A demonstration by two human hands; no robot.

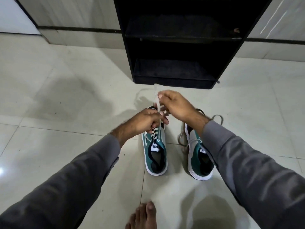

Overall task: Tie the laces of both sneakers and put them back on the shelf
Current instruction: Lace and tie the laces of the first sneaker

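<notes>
Glossy floor tiles (66, 113) (matt black shelf (181, 37))

**Lacing the left-hand sneaker**

At frame centre, the left hand (146, 120) and right hand (175, 104) pinch a pale lace (156, 103) above one green sneaker (156, 152). The other sneaker (200, 156) stands just right, laces loose. A black shelf (181, 38) fills the upper middle.

My left hand (147, 120) covers the toe of the left green-and-white sneaker (156, 154), and my right forearm in its grey sleeve (247, 162) hides much of the right green-and-white sneaker (199, 161). The pale lace (156, 100) I pinch in my right hand (175, 105) is motion-blurred. The tall black shelf unit (178, 38) is cut off by the top edge, my bare foot (142, 217) by the bottom.
</notes>
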